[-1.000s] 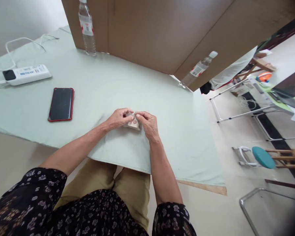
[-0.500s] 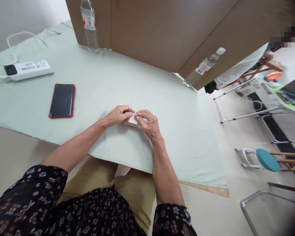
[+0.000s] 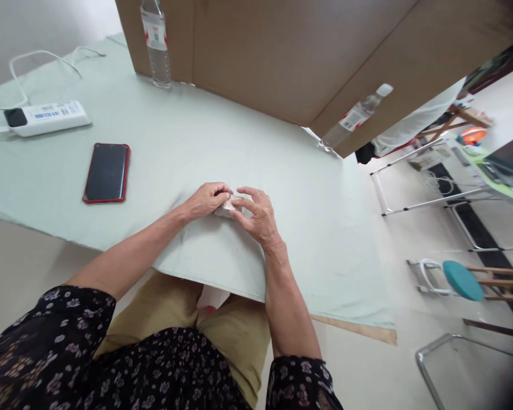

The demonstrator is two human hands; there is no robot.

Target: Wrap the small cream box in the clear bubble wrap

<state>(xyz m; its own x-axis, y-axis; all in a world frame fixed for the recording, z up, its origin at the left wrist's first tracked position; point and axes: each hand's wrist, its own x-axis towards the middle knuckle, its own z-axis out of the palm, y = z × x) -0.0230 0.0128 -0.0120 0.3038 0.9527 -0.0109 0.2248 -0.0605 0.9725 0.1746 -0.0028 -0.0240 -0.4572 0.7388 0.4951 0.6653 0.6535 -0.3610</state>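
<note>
A small whitish block-like packet with faint reddish print lies on the table near its front edge. The fingers of my left hand are curled, with thumb and forefinger pinching the packet's left end. At the other end, the thumb and a bent finger of my right hand are on the packet, while its forefinger is raised and stretched out above. Much of the packet is covered by my fingers, so its exact kind cannot be made out.
A phone in a red case and a white power strip with cables lie to the left. Two water bottles stand against a tall cardboard panel at the back. A teal stool is on the floor at right.
My right hand's fingers have spread and its forefinger has lifted off the packet. My left hand keeps its pinch in nearly the same spot. The view has shifted slightly.
</note>
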